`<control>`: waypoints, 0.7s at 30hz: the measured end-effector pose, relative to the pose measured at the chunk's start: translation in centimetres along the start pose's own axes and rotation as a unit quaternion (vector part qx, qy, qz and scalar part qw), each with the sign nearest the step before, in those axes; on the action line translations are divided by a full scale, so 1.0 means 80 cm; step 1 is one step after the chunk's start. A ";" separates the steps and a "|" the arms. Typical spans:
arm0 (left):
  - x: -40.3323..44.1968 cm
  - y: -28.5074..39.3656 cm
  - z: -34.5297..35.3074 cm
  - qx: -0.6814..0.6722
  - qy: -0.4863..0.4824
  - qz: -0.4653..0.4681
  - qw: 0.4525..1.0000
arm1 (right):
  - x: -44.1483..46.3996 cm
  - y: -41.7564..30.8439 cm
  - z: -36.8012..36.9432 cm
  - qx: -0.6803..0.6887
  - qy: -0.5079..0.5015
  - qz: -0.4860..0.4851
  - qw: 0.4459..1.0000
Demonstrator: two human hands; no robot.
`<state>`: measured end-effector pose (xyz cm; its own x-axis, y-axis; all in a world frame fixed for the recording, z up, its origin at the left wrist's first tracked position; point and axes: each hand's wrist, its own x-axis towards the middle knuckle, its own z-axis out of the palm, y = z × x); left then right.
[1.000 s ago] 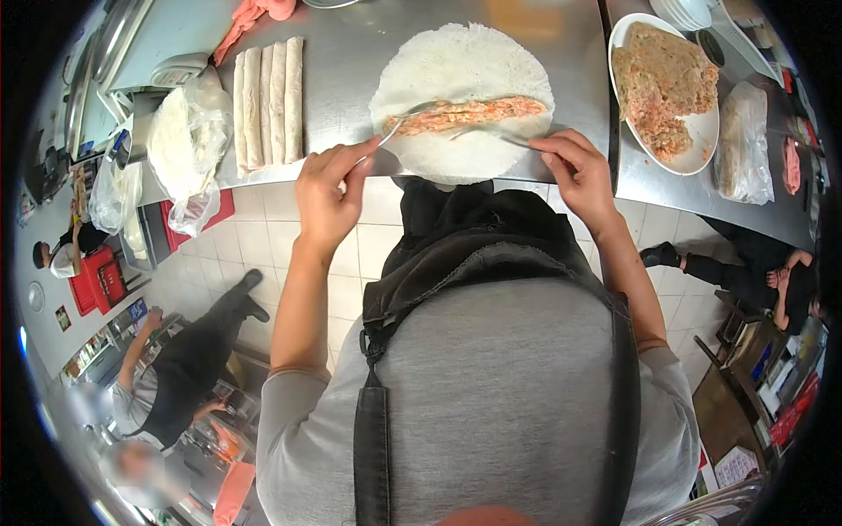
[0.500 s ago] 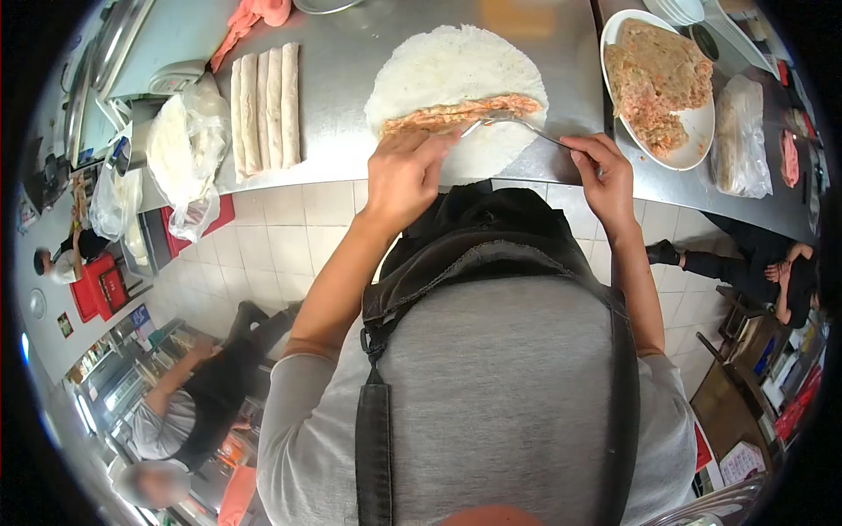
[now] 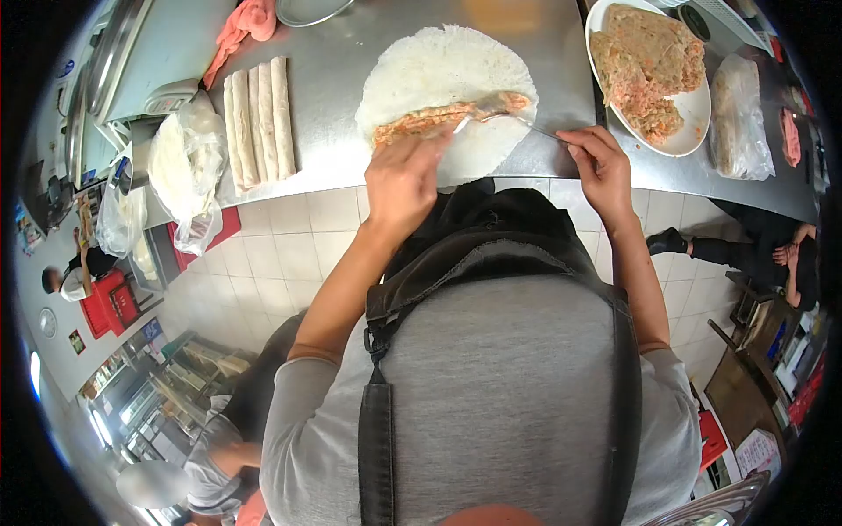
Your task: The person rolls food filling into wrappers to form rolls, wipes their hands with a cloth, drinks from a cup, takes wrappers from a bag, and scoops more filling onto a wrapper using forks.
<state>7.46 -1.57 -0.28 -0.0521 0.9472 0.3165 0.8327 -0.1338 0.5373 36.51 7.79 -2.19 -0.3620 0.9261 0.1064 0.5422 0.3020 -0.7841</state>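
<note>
On the steel counter point(image 3: 324, 96) in front of me lies a round white wrapper sheet point(image 3: 447, 70), with a strip of orange-pink minced filling point(image 3: 421, 120) across its lower half. My right hand point(image 3: 601, 168) pinches the end of a metal spoon point(image 3: 544, 132), whose head rests at the right part of the strip. My left hand point(image 3: 402, 180) is closed over the wrapper's lower left edge. A short shiny utensil tip point(image 3: 462, 124) sticks out from its fingers; its kind is hidden.
Several pale uncooked rolls point(image 3: 260, 123) lie at left, beside a plastic bag of wrappers point(image 3: 186, 158). A white plate point(image 3: 699, 127) heaped with filling point(image 3: 653, 53) stands at right, near another wrapped bag point(image 3: 738, 118). A co-worker point(image 3: 215, 456) is behind me at left.
The spoon head and my left hand's utensil tip have shifted slightly left along the filling. The view has turned a little, and the co-worker at left has moved.
</note>
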 end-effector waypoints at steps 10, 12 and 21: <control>0.019 0.004 0.009 0.004 -0.036 0.025 0.999 | 0.004 0.009 -0.013 0.005 0.013 -0.005 1.000; 0.016 -0.007 -0.005 -0.016 -0.011 0.007 1.000 | 0.001 0.005 -0.026 0.007 0.021 0.003 1.000; -0.025 -0.032 -0.037 0.090 -0.059 0.002 0.994 | 0.003 -0.020 0.028 -0.020 -0.010 -0.072 0.997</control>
<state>3.80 -3.99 0.03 0.0065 0.9757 0.2192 0.9183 -0.0926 0.3849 33.86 6.99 -2.31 -0.4536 0.8679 0.2027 0.5133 0.4403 -0.7366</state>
